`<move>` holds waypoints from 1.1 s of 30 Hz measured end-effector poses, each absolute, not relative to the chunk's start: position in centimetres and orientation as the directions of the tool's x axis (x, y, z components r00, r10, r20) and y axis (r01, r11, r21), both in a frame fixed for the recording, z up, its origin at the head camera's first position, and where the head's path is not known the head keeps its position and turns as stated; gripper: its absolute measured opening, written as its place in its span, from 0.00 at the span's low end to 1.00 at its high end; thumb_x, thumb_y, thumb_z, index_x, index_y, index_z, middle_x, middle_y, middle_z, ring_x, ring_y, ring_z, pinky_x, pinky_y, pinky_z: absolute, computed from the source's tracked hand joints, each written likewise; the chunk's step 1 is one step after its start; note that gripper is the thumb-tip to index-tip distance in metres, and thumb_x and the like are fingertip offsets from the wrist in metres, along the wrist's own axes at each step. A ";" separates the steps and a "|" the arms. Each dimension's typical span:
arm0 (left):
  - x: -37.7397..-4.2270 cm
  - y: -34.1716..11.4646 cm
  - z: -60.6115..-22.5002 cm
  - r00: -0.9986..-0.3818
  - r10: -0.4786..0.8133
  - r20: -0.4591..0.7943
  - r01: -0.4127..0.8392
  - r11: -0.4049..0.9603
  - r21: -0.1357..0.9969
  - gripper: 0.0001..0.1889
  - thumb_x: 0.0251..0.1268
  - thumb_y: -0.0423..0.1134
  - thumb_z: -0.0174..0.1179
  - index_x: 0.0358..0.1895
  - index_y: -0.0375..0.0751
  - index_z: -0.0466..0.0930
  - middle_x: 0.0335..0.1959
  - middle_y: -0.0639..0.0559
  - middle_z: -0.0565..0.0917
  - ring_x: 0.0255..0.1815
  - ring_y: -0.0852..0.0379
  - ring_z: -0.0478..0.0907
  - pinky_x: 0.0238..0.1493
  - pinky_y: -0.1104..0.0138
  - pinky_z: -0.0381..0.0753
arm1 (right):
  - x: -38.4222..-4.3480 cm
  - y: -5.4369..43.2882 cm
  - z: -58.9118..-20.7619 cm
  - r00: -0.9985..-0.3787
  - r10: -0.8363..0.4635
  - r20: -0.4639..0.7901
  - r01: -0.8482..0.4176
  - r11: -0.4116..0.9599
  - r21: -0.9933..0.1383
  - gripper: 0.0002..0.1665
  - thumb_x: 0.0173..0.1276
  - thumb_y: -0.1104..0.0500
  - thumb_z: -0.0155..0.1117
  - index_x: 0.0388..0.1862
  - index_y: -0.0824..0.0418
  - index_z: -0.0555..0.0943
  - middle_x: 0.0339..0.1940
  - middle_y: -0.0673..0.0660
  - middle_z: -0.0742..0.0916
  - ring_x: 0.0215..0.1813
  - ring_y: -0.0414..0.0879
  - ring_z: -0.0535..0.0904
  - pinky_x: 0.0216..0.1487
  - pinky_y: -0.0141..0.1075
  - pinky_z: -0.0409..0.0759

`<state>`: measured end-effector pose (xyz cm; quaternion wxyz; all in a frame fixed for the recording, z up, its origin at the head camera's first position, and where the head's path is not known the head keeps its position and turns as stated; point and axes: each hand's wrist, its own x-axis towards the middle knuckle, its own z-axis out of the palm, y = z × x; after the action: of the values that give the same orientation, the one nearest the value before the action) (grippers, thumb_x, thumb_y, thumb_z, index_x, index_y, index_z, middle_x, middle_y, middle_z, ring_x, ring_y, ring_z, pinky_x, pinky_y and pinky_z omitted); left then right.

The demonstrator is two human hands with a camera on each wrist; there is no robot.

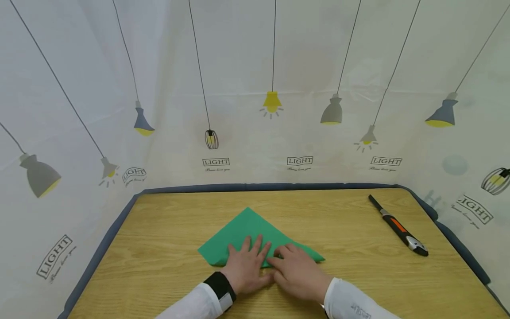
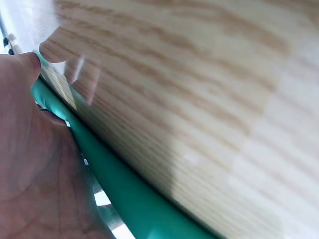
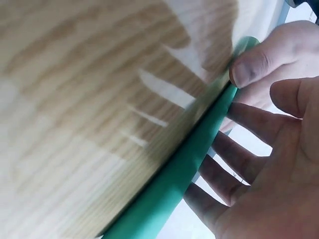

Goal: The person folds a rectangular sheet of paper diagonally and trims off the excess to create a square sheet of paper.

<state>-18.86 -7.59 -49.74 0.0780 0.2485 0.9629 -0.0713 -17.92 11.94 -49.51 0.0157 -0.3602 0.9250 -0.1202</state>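
A sheet of green paper (image 1: 239,228) lies on the table, folded along its near edge, with one corner pointing away from me. My left hand (image 1: 245,268) rests on its near part with the fingers spread. Close beside it, my right hand (image 1: 300,270) has bent fingers touching the paper near the fold. The two thumbs come near each other in front of that edge. In the left wrist view the folded edge (image 2: 122,189) runs past the palm. The right wrist view shows several fingertips against the rolled-looking edge (image 3: 164,189).
A utility knife (image 1: 398,226) with a black and orange handle lies at the right of the wooden table (image 1: 159,230). Dark padding (image 1: 239,188) lines the table's edge. Behind it hangs a pale sheet (image 1: 247,66) printed with lamps.
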 end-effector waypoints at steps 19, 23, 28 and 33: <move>-19.1 -7.5 -50.3 -0.861 0.464 -0.209 0.495 0.858 -0.135 0.50 0.65 0.81 0.39 0.84 0.57 0.53 0.83 0.49 0.55 0.80 0.39 0.56 0.58 0.29 0.70 | -17.4 12.1 -49.7 -0.721 -0.692 0.040 -0.677 0.690 -0.255 0.23 0.84 0.44 0.47 0.65 0.43 0.84 0.62 0.54 0.81 0.62 0.52 0.74 0.65 0.56 0.72; -19.2 -7.7 -50.6 -0.857 0.481 -0.183 0.507 0.851 -0.138 0.49 0.66 0.81 0.38 0.84 0.56 0.54 0.83 0.48 0.56 0.79 0.39 0.57 0.57 0.29 0.70 | -17.6 12.2 -49.9 -0.719 -0.694 0.027 -0.675 0.689 -0.264 0.25 0.85 0.42 0.43 0.66 0.42 0.83 0.64 0.54 0.80 0.64 0.52 0.73 0.66 0.57 0.71; -19.3 -8.5 -51.4 -0.850 0.510 -0.133 0.526 0.838 -0.143 0.48 0.68 0.81 0.33 0.83 0.56 0.55 0.82 0.48 0.57 0.79 0.40 0.57 0.62 0.31 0.67 | -17.8 12.3 -50.1 -0.704 -0.710 0.018 -0.686 0.673 -0.278 0.26 0.85 0.40 0.41 0.68 0.41 0.82 0.65 0.55 0.80 0.65 0.53 0.73 0.65 0.59 0.71; -18.4 -9.2 -51.1 -0.815 0.575 -0.073 0.576 0.789 -0.212 0.52 0.67 0.81 0.18 0.82 0.51 0.59 0.82 0.47 0.58 0.82 0.44 0.52 0.75 0.37 0.52 | -17.8 12.6 -49.7 -0.709 -0.705 -0.020 -0.672 0.684 -0.284 0.26 0.85 0.40 0.41 0.69 0.41 0.81 0.67 0.55 0.78 0.66 0.54 0.72 0.67 0.58 0.70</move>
<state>-18.43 -9.15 -51.11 0.0024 0.3042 0.9459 -0.1127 -17.75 12.56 -49.72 0.0639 -0.3761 0.9153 -0.1290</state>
